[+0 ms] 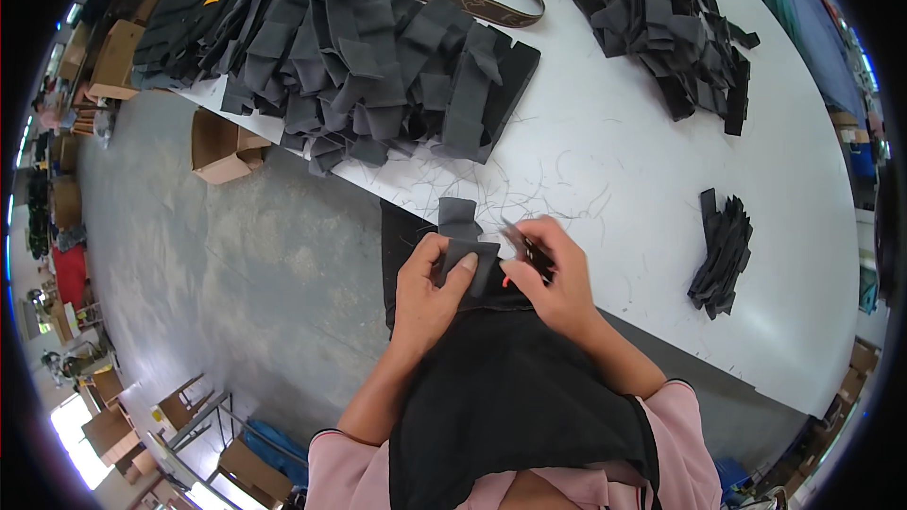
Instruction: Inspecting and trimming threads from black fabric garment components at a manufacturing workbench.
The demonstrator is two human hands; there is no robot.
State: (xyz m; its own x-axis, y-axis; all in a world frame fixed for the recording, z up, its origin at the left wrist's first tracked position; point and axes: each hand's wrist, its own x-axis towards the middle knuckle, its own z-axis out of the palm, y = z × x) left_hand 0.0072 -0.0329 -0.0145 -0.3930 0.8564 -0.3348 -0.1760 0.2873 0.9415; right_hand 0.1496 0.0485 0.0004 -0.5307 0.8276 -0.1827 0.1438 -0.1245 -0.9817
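Observation:
Near the table's front edge, my left hand [423,295] pinches a dark grey fabric strip [457,217] between thumb and fingers. The strip is folded, with one end standing up beyond my fingers. Just to its right, my right hand [565,281] is closed around small dark thread snips [516,232], whose blades point toward the strip. A bit of orange shows by my right thumb. Part of the snips is hidden by my fingers. Loose dark threads [557,175] lie scattered on the white table [624,227] beyond my hands.
A large heap of grey fabric strips [359,66] covers the table's far left, beside black bags [189,24] and a brown patterned strap [491,9]. Another pile [661,28] lies far right, a small bundle [724,255] nearer. An open cardboard box [222,151] stands below the table's left edge.

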